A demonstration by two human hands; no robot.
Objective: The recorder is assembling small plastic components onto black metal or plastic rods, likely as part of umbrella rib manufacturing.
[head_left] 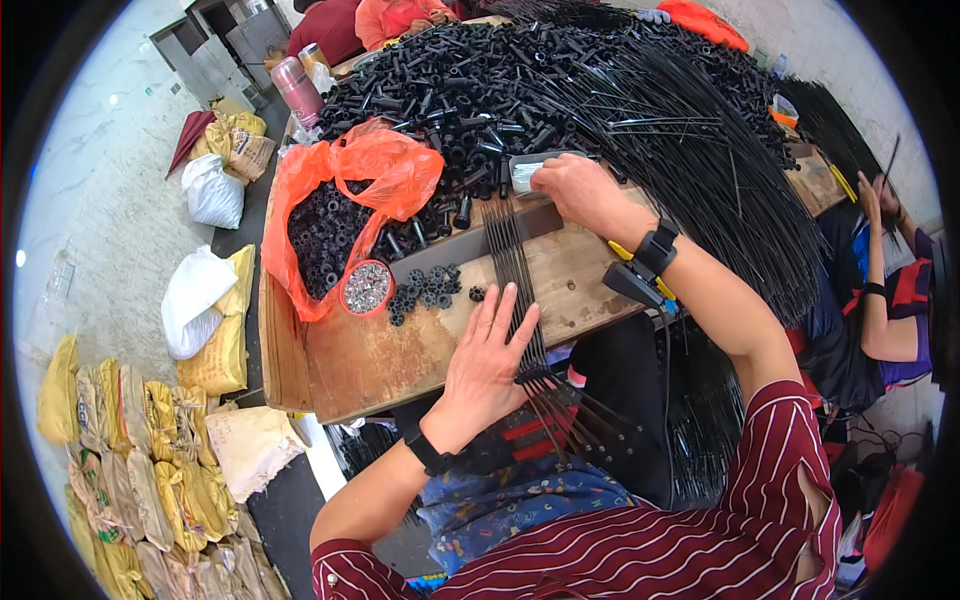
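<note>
My left hand (480, 375) lies with fingers outstretched over a bundle of thin black rods (510, 262), which slants across the table edge toward my lap. At the bundle's far end, my right hand (592, 195) bends its fingers into a small grey tray (514, 162) with pale, clear-looking pieces in it. Those fingertips are partly hidden, and what they pinch cannot be made out. Left of the rods sit several small black ribbed caps (432, 288) and a red tub (345, 292) of small shiny metal pieces. A flat grey metal bar (448, 250) runs beneath the rods.
Black tubular parts (440, 85) are heaped across the far table, beside a mass of long black rods (690, 130). An orange plastic bag (400, 170) holds more black parts. A pink bottle (296, 88) stands far left. Co-workers sit opposite and at right; sacks (165, 430) line the left floor.
</note>
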